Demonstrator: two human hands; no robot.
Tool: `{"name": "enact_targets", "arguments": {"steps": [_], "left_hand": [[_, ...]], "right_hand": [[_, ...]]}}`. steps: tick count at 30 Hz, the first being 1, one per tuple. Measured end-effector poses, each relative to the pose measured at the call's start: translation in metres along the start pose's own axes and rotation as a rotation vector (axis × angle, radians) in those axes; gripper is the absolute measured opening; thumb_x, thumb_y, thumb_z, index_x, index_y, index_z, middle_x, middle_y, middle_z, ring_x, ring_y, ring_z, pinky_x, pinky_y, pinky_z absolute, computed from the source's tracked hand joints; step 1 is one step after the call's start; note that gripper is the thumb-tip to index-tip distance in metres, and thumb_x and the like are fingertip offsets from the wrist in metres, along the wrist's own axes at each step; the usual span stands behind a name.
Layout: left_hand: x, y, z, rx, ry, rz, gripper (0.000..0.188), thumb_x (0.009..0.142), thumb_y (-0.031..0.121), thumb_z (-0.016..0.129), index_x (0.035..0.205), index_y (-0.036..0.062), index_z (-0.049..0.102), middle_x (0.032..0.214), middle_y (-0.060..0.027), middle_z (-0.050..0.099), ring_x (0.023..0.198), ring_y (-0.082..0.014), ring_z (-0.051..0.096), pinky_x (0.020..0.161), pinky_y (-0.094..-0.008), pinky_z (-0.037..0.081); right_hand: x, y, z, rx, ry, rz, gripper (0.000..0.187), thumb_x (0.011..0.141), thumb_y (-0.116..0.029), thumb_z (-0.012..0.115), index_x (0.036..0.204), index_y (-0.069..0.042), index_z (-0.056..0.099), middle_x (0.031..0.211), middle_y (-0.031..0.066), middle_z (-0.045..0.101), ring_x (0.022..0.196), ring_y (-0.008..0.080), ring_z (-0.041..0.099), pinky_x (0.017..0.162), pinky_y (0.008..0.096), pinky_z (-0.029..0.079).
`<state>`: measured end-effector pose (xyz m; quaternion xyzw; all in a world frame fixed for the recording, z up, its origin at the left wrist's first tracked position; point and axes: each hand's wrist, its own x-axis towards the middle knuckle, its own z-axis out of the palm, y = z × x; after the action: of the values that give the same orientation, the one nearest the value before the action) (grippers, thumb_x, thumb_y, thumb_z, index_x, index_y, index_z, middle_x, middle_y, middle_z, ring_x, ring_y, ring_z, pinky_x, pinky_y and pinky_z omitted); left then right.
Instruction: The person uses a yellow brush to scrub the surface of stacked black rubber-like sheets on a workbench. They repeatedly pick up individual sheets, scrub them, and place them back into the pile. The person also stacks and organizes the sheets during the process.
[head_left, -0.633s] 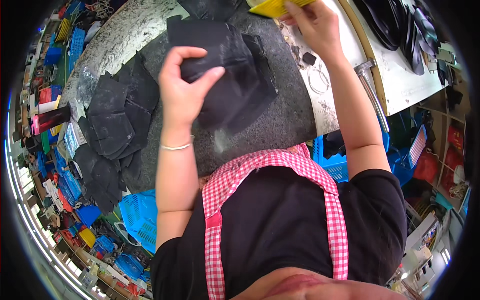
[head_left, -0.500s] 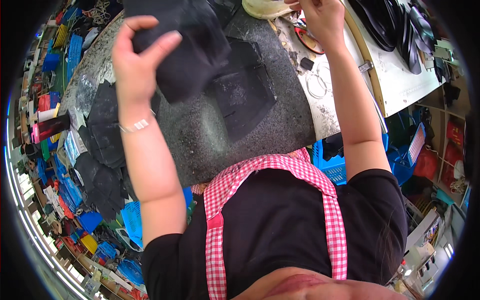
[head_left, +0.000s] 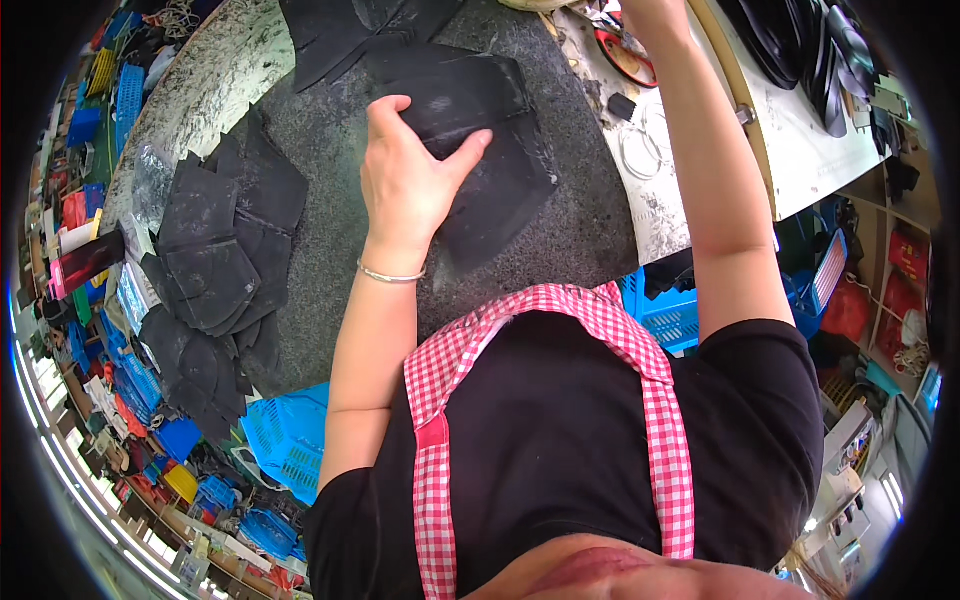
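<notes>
My left hand (head_left: pixel 405 190) is over a black, flat, angular sheet piece (head_left: pixel 500 190) on the dark worktop, thumb and forefinger spread apart, with no held thing visible. Its remaining fingers are mostly hidden. At the upper edge of the head view only part of my right hand (head_left: pixel 655 15) shows, its fingers out of the picture, close to red-handled scissors (head_left: pixel 625 60). More black sheet pieces (head_left: pixel 345 35) lie at the far side. To the left of my forearm is an overlapping stack of similar black pieces (head_left: pixel 215 250).
A pale round container (head_left: pixel 535 4) is at the far edge. Beside it lie a small black block (head_left: pixel 621 106) and a looped white cord (head_left: pixel 640 150). Long black strips (head_left: pixel 790 50) rest on the white table at right. Blue crates (head_left: pixel 290 440) stand below the worktop.
My left hand has let go of the raised black piece and moved right and nearer, over the middle pieces. The left stack shows more fully. My right hand has moved farther up, partly out of view.
</notes>
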<state>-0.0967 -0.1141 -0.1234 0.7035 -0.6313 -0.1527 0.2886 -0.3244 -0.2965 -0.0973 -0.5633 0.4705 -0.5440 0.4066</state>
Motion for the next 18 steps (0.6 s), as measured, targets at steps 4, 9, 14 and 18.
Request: {"name": "enact_targets", "arguments": {"steps": [4, 9, 14, 18], "left_hand": [[-0.008, -0.006, 0.0, 0.013, 0.064, 0.045, 0.072, 0.077, 0.031, 0.09, 0.124, -0.0033, 0.048, 0.116, -0.0272, 0.06, 0.106, -0.0431, 0.064, 0.091, -0.0474, 0.054], [-0.01, 0.0, -0.004, 0.077, 0.083, 0.054, 0.069, 0.077, 0.032, 0.091, 0.123, -0.0008, 0.052, 0.118, -0.0271, 0.063, 0.11, -0.0423, 0.065, 0.095, -0.0472, 0.052], [-0.01, -0.001, -0.005, 0.014, 0.045, -0.037, 0.068, 0.075, 0.032, 0.092, 0.123, 0.0005, 0.054, 0.114, -0.0268, 0.067, 0.106, -0.0404, 0.068, 0.093, -0.0454, 0.054], [-0.004, 0.007, -0.015, -0.043, -0.043, -0.167, 0.067, 0.074, 0.027, 0.092, 0.122, 0.0004, 0.053, 0.111, -0.0275, 0.068, 0.103, -0.0405, 0.069, 0.091, -0.045, 0.055]], "right_hand": [[-0.018, 0.029, -0.016, 0.289, -0.106, 0.206, 0.023, 0.102, -0.012, 0.063, 0.117, 0.005, 0.063, 0.096, 0.012, 0.072, 0.068, 0.0157, 0.069, 0.058, 0.0266, 0.056], [-0.064, 0.027, -0.02, 0.279, -0.247, 0.253, 0.025, 0.103, -0.012, 0.063, 0.12, 0.006, 0.061, 0.097, 0.0133, 0.072, 0.068, 0.0153, 0.07, 0.059, 0.0265, 0.058], [-0.087, 0.017, -0.003, -0.013, -0.454, 0.212, 0.018, 0.103, -0.012, 0.063, 0.11, 0.004, 0.062, 0.086, 0.0113, 0.072, 0.068, 0.0154, 0.071, 0.059, 0.0289, 0.057], [-0.077, 0.017, 0.019, -0.248, -0.296, -0.136, 0.014, 0.098, -0.007, 0.067, 0.102, 0.006, 0.063, 0.08, 0.0132, 0.072, 0.066, 0.0181, 0.071, 0.059, 0.0323, 0.055]]}}
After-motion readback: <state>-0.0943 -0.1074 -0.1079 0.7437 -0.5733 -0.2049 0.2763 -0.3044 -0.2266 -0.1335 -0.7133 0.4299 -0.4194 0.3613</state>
